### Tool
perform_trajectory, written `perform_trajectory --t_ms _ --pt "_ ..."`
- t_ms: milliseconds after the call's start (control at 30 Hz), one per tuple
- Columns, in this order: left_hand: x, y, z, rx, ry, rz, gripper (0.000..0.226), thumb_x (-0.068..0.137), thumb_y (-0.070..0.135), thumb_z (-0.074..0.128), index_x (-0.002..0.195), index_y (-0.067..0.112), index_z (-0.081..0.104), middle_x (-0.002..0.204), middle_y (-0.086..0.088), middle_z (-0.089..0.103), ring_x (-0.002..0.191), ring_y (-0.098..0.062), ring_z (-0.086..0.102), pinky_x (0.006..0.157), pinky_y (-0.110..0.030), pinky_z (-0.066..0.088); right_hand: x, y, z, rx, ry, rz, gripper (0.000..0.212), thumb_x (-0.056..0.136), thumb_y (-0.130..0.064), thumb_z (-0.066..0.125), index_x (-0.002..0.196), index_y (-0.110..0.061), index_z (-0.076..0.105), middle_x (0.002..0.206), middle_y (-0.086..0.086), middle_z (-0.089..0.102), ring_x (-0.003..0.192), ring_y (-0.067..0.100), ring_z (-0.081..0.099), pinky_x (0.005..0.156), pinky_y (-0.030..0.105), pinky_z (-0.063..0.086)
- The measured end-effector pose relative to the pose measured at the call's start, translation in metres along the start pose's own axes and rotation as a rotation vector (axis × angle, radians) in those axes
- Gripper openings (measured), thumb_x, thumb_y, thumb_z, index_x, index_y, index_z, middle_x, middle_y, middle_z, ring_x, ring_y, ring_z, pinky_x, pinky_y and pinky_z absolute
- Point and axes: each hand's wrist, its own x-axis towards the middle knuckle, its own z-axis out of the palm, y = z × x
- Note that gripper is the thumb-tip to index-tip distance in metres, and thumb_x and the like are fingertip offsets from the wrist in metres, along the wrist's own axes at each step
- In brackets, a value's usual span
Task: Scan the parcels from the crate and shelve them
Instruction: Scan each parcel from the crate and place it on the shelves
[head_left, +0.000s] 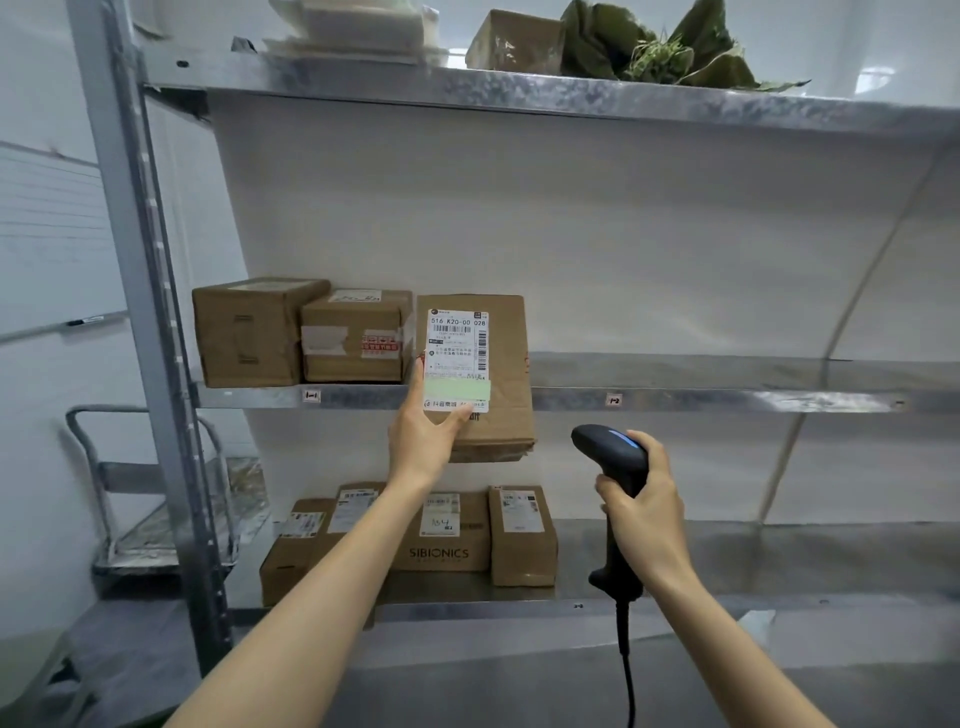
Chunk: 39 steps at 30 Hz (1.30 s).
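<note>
My left hand (423, 428) grips a brown cardboard parcel (506, 379) by its lower left corner. It holds the parcel upright in front of the middle shelf (675, 400), white shipping label facing me. The parcel stands just right of two brown boxes (249, 332) (356, 338) that rest on that shelf. My right hand (641, 512) is closed around the handle of a black corded barcode scanner (613, 452). The scanner head sits below and right of the parcel, pointing up and left.
The lower shelf (727, 597) carries several labelled brown parcels, one marked SIBIONICS (447, 540). The top shelf (519, 93) holds white foam boxes, a carton and green leaves. A metal upright (150, 312) stands at left, a platform trolley (156, 519) behind it. The middle shelf's right part is bare.
</note>
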Motion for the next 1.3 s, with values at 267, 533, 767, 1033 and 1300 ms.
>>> perform_trajectory --t_ms 267,533,767,1033,1300 --pt "0.013 -0.001 0.002 -0.008 0.024 -0.015 0.081 0.088 0.031 0.067 0.152 0.029 0.018 0.142 0.010 0.047 0.130 -0.013 0.043 0.105 -0.033 0.035 0.018 0.006 0.001 0.029 -0.044 -0.014 0.049 0.087 -0.003 0.058 0.120 -0.036 0.044 0.098 -0.004 0.060 0.073 0.016 0.062 0.052 0.008 0.042" --pt "0.016 0.001 0.004 0.083 0.118 0.059 0.071 0.090 0.040 0.062 0.150 0.026 0.027 0.147 -0.001 0.041 0.135 -0.020 0.037 0.111 -0.042 0.034 0.028 0.009 0.009 0.060 -0.081 -0.027 0.049 0.086 -0.001 0.058 0.123 -0.031 0.045 0.099 0.002 0.060 0.073 0.015 0.060 0.051 0.007 0.042" --pt "0.020 -0.006 -0.005 0.210 -0.079 0.029 0.117 0.062 0.069 0.066 0.153 0.034 0.002 0.159 -0.001 0.011 0.145 -0.026 0.016 0.114 -0.050 0.021 0.033 0.011 0.013 0.072 -0.095 -0.035 0.050 0.087 -0.002 0.058 0.123 -0.032 0.044 0.098 -0.002 0.059 0.072 0.017 0.062 0.050 0.008 0.043" --pt "0.024 -0.005 -0.008 0.428 -0.089 0.082 0.123 0.060 0.081 0.058 0.151 0.033 -0.009 0.161 0.003 -0.006 0.146 -0.025 0.015 0.105 -0.050 0.037 0.034 0.008 0.020 0.070 -0.103 -0.041 0.051 0.087 -0.001 0.058 0.124 -0.033 0.043 0.097 -0.009 0.056 0.071 0.016 0.061 0.051 0.010 0.045" --pt "0.024 0.002 0.009 0.580 0.147 0.135 0.106 0.072 0.084 0.036 0.153 0.028 -0.001 0.161 -0.007 -0.005 0.147 -0.030 0.007 0.108 -0.053 0.031 0.038 0.013 0.015 0.050 -0.089 -0.032 0.051 0.087 -0.003 0.059 0.122 -0.037 0.043 0.097 -0.011 0.057 0.067 0.010 0.061 0.052 0.013 0.047"
